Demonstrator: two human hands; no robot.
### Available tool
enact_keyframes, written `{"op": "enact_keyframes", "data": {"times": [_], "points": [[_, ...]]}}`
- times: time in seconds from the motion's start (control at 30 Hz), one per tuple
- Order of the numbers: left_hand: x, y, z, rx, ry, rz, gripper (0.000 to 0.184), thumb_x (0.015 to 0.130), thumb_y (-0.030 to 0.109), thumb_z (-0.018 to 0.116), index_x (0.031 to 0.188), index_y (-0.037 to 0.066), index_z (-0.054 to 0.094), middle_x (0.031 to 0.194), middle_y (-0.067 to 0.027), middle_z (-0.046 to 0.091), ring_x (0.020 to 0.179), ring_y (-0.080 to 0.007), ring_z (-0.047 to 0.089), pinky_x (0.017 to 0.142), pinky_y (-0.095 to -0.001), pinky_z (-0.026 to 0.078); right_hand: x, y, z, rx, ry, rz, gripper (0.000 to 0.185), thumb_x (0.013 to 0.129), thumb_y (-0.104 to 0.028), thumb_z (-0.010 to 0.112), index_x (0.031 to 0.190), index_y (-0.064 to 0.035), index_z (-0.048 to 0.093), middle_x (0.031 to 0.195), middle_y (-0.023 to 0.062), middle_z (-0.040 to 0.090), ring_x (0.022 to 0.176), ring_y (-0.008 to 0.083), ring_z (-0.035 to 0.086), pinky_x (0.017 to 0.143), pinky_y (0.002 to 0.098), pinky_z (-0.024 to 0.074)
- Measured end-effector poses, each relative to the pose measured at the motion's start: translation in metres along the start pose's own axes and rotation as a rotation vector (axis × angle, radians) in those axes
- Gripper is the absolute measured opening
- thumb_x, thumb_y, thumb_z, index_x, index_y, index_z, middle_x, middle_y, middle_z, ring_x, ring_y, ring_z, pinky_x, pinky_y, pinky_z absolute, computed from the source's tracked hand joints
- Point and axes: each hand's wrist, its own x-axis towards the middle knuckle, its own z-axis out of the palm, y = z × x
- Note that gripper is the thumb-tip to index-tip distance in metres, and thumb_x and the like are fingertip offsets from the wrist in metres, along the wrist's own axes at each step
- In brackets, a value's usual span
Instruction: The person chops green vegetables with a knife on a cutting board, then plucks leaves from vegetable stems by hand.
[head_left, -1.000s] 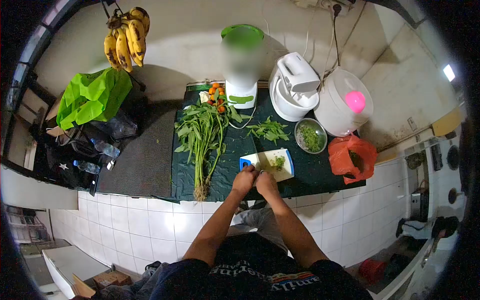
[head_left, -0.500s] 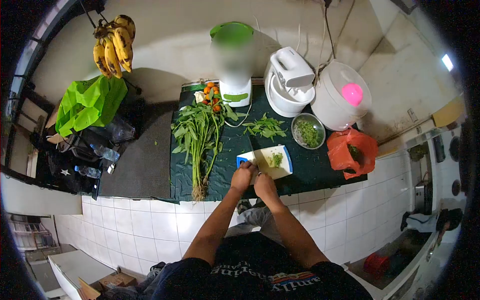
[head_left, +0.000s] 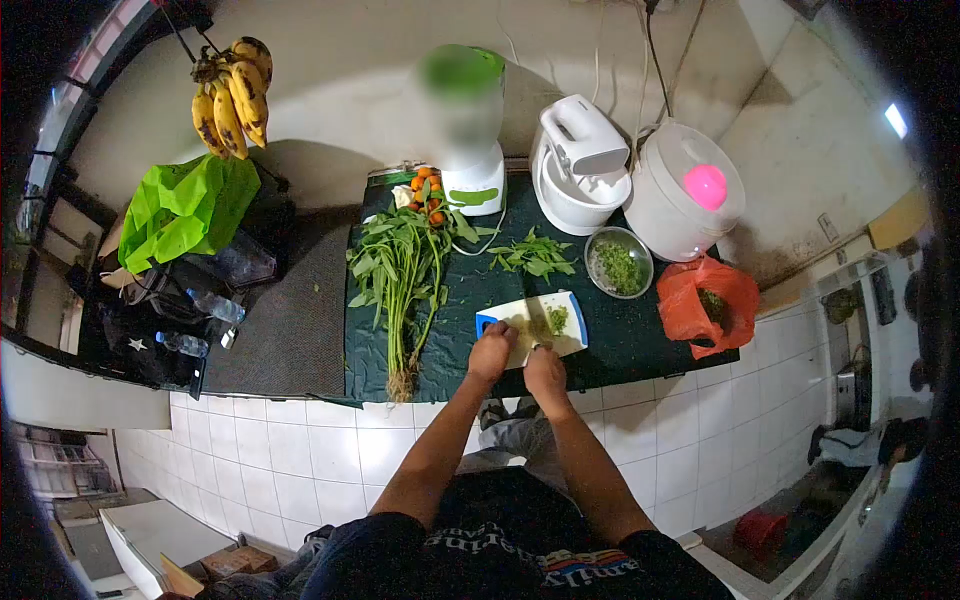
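A white cutting board with blue ends lies near the table's front edge. On its right half sits a small heap of chopped greens. My right hand is closed round the handle of a knife, whose blade points away from me over the board and is hard to make out. My left hand rests on the board's left part with its fingers curled; whatever is under them is hidden. Beyond the board is a loose pile of green leaves. A metal bowl of chopped greens stands to the right.
A rooted bunch of leafy greens lies left of the board. Behind stand a blender, a stand mixer and a white bucket. Orange fruits sit by the blender. A red plastic bag is at the right edge.
My right hand and the knife have shifted slightly right, toward the chopped heap. My left hand has moved a little to the right on the board. The whole view has shifted slightly.
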Motion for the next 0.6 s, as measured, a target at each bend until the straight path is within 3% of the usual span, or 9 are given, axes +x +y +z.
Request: {"op": "enact_keyframes", "data": {"times": [0.1, 0.17, 0.23, 0.3, 0.43, 0.6], "points": [[0.007, 0.001, 0.004, -0.040, 0.030, 0.011, 0.024, 0.085, 0.009, 0.054, 0.105, 0.007, 0.066, 0.110, -0.0137, 0.063, 0.101, -0.0354, 0.062, 0.083, -0.0435, 0.054, 0.002, 0.008, -0.008, -0.021, -0.025, 0.042, 0.026, 0.092, -0.015, 0.052, 0.093, 0.0088, 0.064, 0.091, 0.0284, 0.068, 0.086, 0.0430, 0.068, 0.076, 0.0473, 0.0561], [0.009, 0.001, 0.010, -0.054, 0.031, 0.014, 0.022, 0.086, 0.010, 0.053, 0.104, 0.009, 0.067, 0.109, -0.0129, 0.062, 0.102, -0.0340, 0.061, 0.083, -0.0432, 0.054, -0.004, 0.009, -0.008, -0.129, -0.101, -0.073, 0.026, 0.093, -0.016, 0.053, 0.095, 0.0088, 0.061, 0.090, 0.0287, 0.068, 0.086, 0.0433, 0.068, 0.075, 0.0472, 0.0563], [0.009, 0.006, 0.002, -0.048, -0.016, -0.051, 0.021, 0.089, 0.013, 0.053, 0.104, 0.009, 0.067, 0.107, -0.0128, 0.062, 0.103, -0.0336, 0.061, 0.083, -0.0435, 0.054, -0.018, -0.010, -0.019, -0.057, -0.112, 0.012, 0.026, 0.093, -0.017, 0.054, 0.099, 0.0078, 0.058, 0.089, 0.0291, 0.067, 0.085, 0.0439, 0.068, 0.075, 0.0484, 0.0557], [0.009, 0.001, 0.007, -0.079, 0.014, -0.036, 0.020, 0.090, 0.014, 0.053, 0.103, 0.009, 0.068, 0.104, -0.0126, 0.063, 0.103, -0.0333, 0.061, 0.082, -0.0434, 0.054, -0.025, -0.009, -0.005, -0.113, 0.069, -0.127, 0.020, 0.088, -0.010, 0.052, 0.086, 0.0038, 0.067, 0.086, 0.0272, 0.066, 0.078, 0.0420, 0.067, 0.065, 0.0473, 0.0561], [0.006, -0.001, 0.003, -0.059, 0.006, -0.021, 0.020, 0.089, 0.015, 0.054, 0.102, 0.009, 0.068, 0.103, -0.0123, 0.063, 0.103, -0.0326, 0.061, 0.083, -0.0433, 0.054, -0.029, -0.009, -0.001, 0.032, 0.022, 0.010, 0.025, 0.094, -0.017, 0.051, 0.096, 0.0050, 0.062, 0.089, 0.0280, 0.066, 0.082, 0.0423, 0.068, 0.071, 0.0502, 0.0555], [-0.001, -0.001, 0.002, -0.066, 0.010, -0.042, 0.020, 0.088, 0.014, 0.055, 0.102, 0.007, 0.068, 0.103, -0.0129, 0.063, 0.103, -0.0326, 0.061, 0.083, -0.0436, 0.054, -0.047, -0.008, 0.011, -0.009, -0.049, 0.063, 0.030, 0.097, -0.025, 0.050, 0.102, 0.0049, 0.052, 0.086, 0.0267, 0.067, 0.081, 0.0453, 0.067, 0.074, 0.0513, 0.0544]]}}
